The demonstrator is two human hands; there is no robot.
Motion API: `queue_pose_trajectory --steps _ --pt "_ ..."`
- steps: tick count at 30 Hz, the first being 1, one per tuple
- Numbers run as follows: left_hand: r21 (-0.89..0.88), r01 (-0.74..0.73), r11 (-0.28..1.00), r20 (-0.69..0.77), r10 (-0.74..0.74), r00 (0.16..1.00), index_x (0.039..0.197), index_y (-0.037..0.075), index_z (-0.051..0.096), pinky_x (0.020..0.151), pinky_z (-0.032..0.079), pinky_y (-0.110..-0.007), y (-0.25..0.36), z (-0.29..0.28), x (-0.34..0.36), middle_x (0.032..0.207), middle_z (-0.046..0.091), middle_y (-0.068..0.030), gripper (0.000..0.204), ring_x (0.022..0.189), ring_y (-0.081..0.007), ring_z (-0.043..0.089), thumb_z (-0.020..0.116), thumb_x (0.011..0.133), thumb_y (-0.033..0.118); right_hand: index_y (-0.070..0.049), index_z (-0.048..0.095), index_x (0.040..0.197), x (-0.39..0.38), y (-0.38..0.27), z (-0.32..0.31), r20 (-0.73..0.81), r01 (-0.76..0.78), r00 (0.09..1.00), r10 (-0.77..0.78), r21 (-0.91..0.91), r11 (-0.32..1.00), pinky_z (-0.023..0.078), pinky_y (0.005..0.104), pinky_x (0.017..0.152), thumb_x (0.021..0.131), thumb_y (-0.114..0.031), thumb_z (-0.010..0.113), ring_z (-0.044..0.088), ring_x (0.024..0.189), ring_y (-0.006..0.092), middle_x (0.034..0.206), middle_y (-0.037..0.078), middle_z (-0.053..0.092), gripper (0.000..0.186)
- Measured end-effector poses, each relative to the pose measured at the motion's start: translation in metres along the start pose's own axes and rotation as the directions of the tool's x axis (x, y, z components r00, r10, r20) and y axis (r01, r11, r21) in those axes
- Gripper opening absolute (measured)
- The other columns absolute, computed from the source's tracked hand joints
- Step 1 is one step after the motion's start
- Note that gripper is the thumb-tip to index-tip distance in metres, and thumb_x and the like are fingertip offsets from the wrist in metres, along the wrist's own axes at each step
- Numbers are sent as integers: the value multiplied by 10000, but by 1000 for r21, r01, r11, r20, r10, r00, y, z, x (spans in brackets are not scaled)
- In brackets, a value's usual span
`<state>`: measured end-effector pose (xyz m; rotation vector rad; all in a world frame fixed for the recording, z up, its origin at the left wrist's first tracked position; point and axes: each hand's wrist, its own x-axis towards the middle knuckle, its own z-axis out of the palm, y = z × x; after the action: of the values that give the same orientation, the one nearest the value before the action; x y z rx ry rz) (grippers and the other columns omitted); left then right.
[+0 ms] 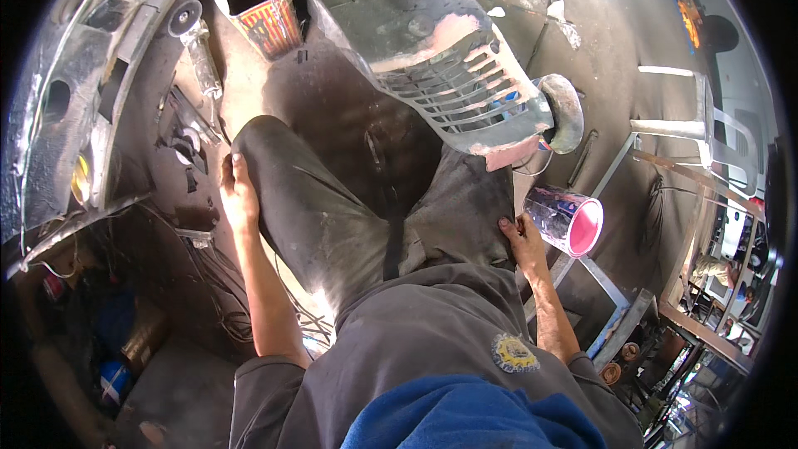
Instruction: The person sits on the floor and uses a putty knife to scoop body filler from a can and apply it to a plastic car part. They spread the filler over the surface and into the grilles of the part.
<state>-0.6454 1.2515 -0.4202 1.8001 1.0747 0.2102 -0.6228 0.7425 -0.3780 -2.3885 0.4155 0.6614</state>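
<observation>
My left hand point(239, 198) rests against the outside of my left knee, fingers stretched out and holding nothing. On the outer side of my right thigh lies my right hand point(525, 244), its thumb apart from the fingers and nothing seen in it. A can with a pink inside point(565, 221) lies tipped beside the right hand. Ahead of my knees is a grey vehicle body panel point(399, 12) with a slatted grille point(470, 87) and pinkish filler patches. Its near corner point(509, 152) reaches over my right knee.
An angle grinder point(202, 62) lies at the far left, near a cut-open striped tin point(274, 27). A large metal body part point(75, 108) stands along the left. Cables point(220, 291) trail on the floor. At right are a white plastic chair point(698, 116) and a metal frame point(694, 241).
</observation>
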Motion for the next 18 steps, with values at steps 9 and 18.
queue_pose_trajectory --steps 9,18 --pt "-124 -333 935 22 338 941 1298 12 554 986 452 -416 100 18 -25 1211 630 -215 510 1158 -321 595 668 914 327 9 521 1139 13 -13 3 -54 -46 998 44 -33 998 456 373 876 857 -455 723 590 944 261 994 187 631 579" --pt "-803 163 574 295 145 944 1252 3 551 751 524 -341 86 81 17 1014 636 -96 300 827 -205 653 545 978 124 27 433 1392 -58 -44 -24 14 -160 987 160 134 978 441 354 999 800 -358 792 614 1150 288 1261 180 640 792"
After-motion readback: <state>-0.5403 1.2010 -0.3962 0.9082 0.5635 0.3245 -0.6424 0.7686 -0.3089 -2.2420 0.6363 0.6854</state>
